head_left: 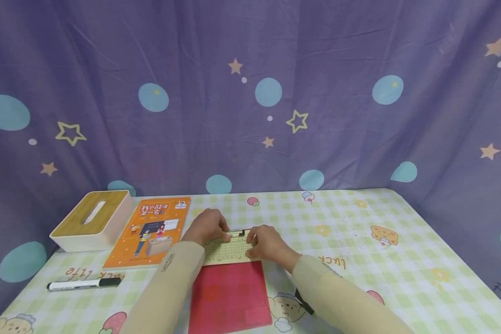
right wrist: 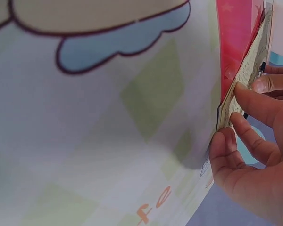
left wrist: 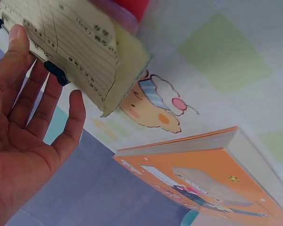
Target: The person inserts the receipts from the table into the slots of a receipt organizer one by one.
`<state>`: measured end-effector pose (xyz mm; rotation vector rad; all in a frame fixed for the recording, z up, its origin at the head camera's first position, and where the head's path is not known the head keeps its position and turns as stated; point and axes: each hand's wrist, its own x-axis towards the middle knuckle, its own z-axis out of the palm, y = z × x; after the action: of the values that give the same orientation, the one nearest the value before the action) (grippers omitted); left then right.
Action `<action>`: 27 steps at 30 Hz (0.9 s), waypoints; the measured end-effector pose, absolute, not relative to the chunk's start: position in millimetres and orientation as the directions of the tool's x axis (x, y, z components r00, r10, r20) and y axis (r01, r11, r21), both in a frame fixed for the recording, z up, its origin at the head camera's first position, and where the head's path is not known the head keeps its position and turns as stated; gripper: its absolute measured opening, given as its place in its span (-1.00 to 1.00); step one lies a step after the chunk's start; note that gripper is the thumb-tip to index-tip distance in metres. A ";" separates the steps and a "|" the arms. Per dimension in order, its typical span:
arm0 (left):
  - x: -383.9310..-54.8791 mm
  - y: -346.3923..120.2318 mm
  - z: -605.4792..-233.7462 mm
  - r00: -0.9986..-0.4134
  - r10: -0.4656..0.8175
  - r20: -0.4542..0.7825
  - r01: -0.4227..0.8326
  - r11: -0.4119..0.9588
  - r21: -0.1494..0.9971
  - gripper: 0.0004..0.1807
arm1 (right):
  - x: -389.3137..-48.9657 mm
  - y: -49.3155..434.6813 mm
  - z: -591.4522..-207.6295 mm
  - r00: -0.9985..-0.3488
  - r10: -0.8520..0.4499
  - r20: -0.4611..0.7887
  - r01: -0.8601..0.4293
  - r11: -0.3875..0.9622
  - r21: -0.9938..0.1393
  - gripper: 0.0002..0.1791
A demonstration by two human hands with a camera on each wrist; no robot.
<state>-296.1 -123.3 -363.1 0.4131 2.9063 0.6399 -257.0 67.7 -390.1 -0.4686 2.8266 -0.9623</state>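
Observation:
A yellowish pad of printed forms point(head_left: 227, 249) lies over the top part of a translucent red plastic folder point(head_left: 229, 292). Along the pad's far edge runs a metal clip with black ends point(head_left: 236, 232). My left hand point(head_left: 210, 227) pinches that edge at the clip. In the left wrist view the thumb presses on the clip's metal bar, with the other fingers behind the pad. My right hand point(head_left: 269, 243) holds the pad's right edge between thumb and fingers, as the right wrist view shows. Whether the clip belongs to the folder, I cannot tell.
An orange book point(head_left: 150, 232) lies left of my left hand. Beyond it stands a white tissue box point(head_left: 92, 222) with a wooden lid. A white marker with black cap point(head_left: 83, 284) lies at the front left. A black strip-like object point(head_left: 304, 302) is partly hidden under my right sleeve.

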 end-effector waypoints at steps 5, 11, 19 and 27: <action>-295.8 -124.3 -366.0 -0.954 0.298 -0.041 0.254 0.870 0.423 -0.84 | -257.3 67.7 -390.1 -0.945 -0.328 -0.001 -0.260 0.751 -0.607 -0.75; -296.4 -125.0 -369.5 -0.946 0.324 0.002 0.298 0.868 0.397 -0.82 | -257.0 68.1 -390.1 -0.947 -0.322 0.011 -0.264 0.754 -0.602 -0.75; -295.1 -124.1 -372.5 -0.949 0.315 0.009 0.296 0.881 0.368 -0.79 | -257.3 67.1 -391.8 -0.953 -0.304 -0.002 -0.240 0.757 -0.608 -0.77; -285.1 -123.1 -379.5 -0.942 0.334 0.033 0.327 0.893 0.311 -0.79 | -253.2 67.3 -392.3 -0.951 -0.311 0.004 -0.249 0.755 -0.607 -0.77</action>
<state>-285.1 -123.1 -379.5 0.5301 3.0349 0.4922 -253.2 67.3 -392.3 -0.4562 2.8517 -0.9647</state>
